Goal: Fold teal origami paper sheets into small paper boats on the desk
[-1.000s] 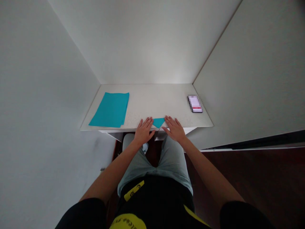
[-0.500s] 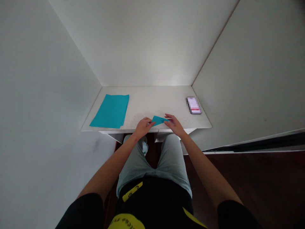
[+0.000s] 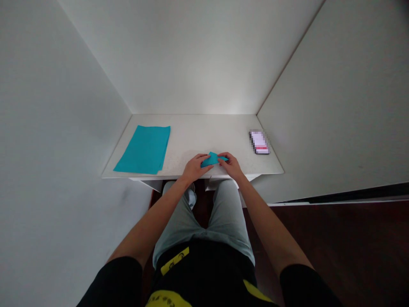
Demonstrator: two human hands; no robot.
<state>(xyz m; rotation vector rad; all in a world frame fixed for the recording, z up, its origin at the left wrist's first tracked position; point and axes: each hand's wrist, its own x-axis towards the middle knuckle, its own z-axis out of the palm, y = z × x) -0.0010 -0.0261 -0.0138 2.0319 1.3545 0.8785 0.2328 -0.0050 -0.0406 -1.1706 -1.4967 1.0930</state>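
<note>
1. Stack of teal sheets (image 3: 142, 150) lies flat at the L end of the desk (image 3: 207, 128), well apart from the hands, fwiw.
2. L hand (image 3: 195, 168) is partly closed, gripping the L side of the folded paper (image 3: 211, 160).
3. Folded paper sits between both hands, near the desk's front edge, approx center.
4. R hand (image 3: 231, 166) is partly closed too, fingertips pinching the paper's R tip.
5. Phone (image 3: 259, 142), pixelated, lies at the R end of the desk.
</note>
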